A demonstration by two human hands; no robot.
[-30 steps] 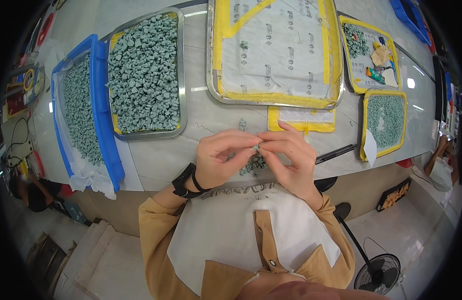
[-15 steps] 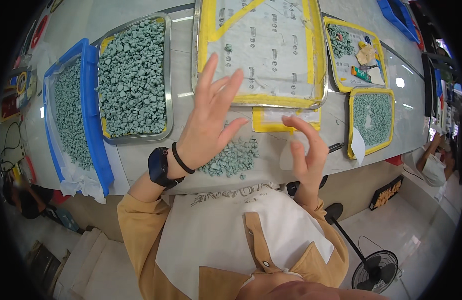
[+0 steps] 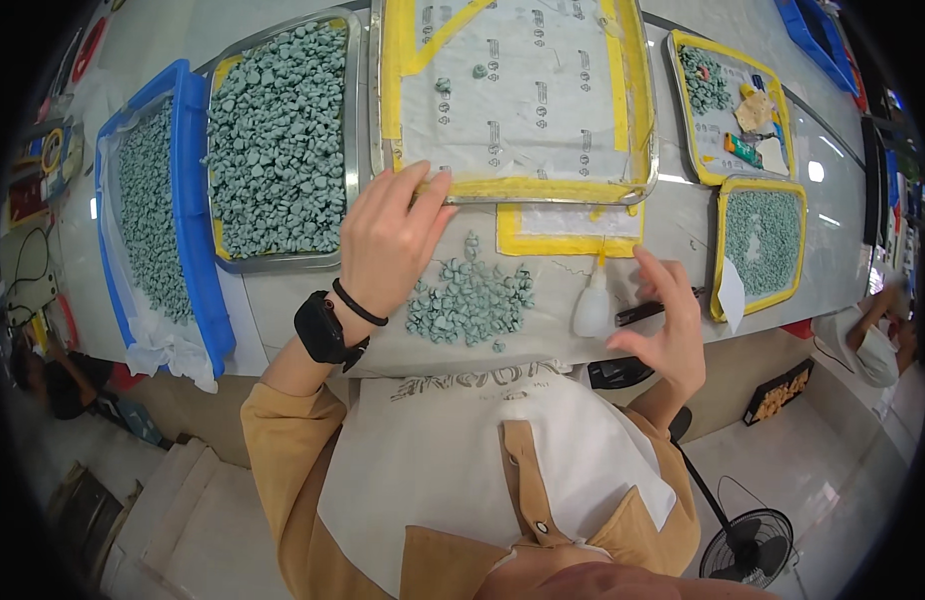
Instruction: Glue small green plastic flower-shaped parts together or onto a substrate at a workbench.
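Note:
My left hand (image 3: 393, 240), with a watch and black band on the wrist, reaches to the near left corner of a large metal tray (image 3: 651, 150). Its fingers are stretched out, with nothing visible in them. Two small green stone-like pieces, a left one (image 3: 443, 86) and a right one (image 3: 480, 71), lie on the tray's white lining. Below that hand is a loose pile of similar green pieces (image 3: 470, 305). My right hand (image 3: 675, 325) is open, thumb and fingers apart, beside a white squeeze bottle (image 3: 592, 310) and a dark slim tool (image 3: 659, 306).
On the left stand a metal tray of green pieces (image 3: 278, 145) and a blue bin (image 3: 190, 200) of smaller ones. At right are a yellow-edged tray with a lighter (image 3: 743, 150) and a smaller tray (image 3: 721, 215). A yellow-edged packet (image 3: 568, 243) sits before the large tray.
My left hand has drawn back from over the large tray to its near left corner. My right hand has moved right and nearer, uncovering the bottle. Two pieces now show on the lining, where one showed.

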